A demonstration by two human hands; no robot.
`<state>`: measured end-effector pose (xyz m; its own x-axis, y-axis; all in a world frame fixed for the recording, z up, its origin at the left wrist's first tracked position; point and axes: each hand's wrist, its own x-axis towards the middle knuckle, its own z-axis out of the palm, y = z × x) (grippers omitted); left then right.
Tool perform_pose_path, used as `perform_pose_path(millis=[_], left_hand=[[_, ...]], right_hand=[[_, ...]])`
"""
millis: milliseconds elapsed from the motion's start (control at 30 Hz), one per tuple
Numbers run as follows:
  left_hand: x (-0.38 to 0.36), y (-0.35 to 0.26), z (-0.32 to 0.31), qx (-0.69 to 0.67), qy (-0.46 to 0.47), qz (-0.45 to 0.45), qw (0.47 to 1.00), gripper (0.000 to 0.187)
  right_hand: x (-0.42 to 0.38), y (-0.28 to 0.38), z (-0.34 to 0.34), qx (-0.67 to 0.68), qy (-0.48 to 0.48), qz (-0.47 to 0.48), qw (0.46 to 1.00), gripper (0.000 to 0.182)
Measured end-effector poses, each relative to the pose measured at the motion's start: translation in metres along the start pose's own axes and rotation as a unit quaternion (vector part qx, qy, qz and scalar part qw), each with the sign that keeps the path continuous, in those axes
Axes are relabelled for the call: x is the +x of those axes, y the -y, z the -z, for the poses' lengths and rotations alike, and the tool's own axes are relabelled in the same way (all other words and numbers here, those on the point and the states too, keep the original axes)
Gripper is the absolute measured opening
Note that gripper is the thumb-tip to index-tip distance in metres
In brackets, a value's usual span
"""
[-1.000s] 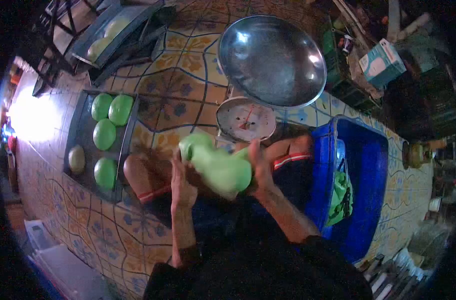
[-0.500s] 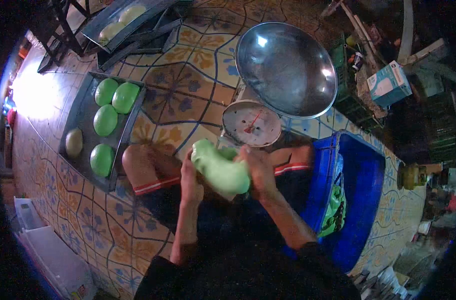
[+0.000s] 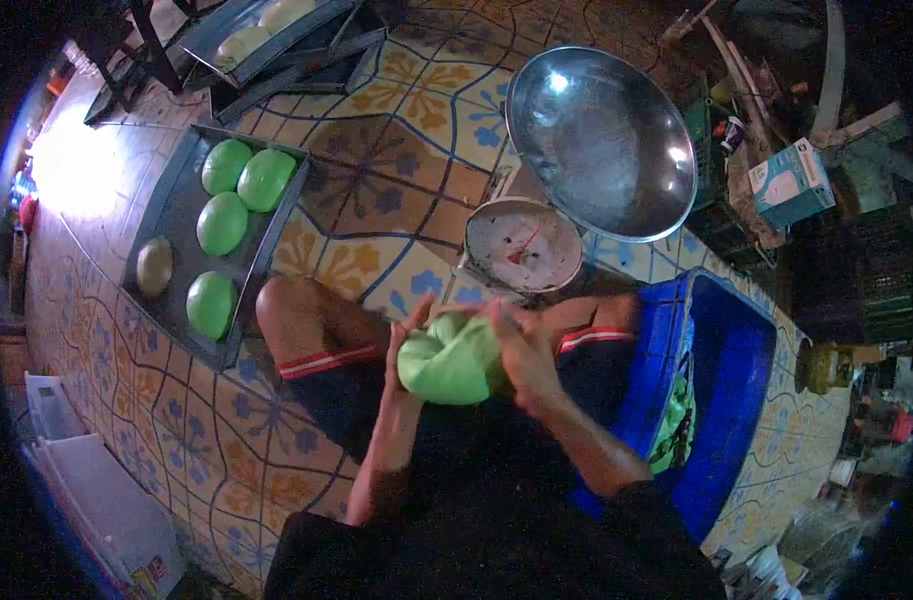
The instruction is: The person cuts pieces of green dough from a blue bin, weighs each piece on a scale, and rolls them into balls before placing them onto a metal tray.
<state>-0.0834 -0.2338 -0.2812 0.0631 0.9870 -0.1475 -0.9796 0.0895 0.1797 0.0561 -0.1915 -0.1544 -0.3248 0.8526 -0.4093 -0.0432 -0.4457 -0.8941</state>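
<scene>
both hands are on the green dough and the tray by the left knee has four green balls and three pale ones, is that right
Not quite: the head view shows only one pale ball in the tray, not three. The left hand and right hand are on the green dough, and four green balls lie in the tray by the left knee.

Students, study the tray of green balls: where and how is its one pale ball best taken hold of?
Probably by its rounded flanks, cupped from above. The pale ball is smooth, with no handle showing; the tray has a wall close by on the picture's left, and the green balls sit apart to its right.
</scene>
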Motion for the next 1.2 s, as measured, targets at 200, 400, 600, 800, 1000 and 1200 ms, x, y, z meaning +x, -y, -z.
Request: perform_pose_path(millis=[200,400,600,800,1000,1200], left_hand=[[-0.008,0.005,-0.053,0.653,-0.072,-0.204,0.726,0.055],[-0.010,0.002,-0.022,0.067,-0.059,-0.105,0.991,0.046],[-0.021,-0.019,-0.013,0.408,-0.045,-0.044,0.911,0.048],[-0.020,-0.047,-0.055,0.160,0.108,-0.065,0.979,0.101],[-0.055,-0.080,-0.091,0.652,0.115,-0.226,0.714,0.105],[-0.042,-0.106,-0.115,0.727,-0.165,-0.508,0.431,0.039]], right_hand=[[-0.005,0.001,0.002,-0.341,-0.001,0.356,0.870,0.029],[-0.014,0.027,-0.023,-0.019,-0.046,0.065,0.997,0.022],[-0.008,0.008,-0.010,-0.256,0.079,0.202,0.942,0.036],[-0.008,0.022,-0.024,-0.282,0.098,0.093,0.950,0.026],[0.021,0.029,-0.083,-0.445,0.241,0.378,0.775,0.064],[0.025,0.041,-0.135,0.007,0.220,0.307,0.926,0.070]])
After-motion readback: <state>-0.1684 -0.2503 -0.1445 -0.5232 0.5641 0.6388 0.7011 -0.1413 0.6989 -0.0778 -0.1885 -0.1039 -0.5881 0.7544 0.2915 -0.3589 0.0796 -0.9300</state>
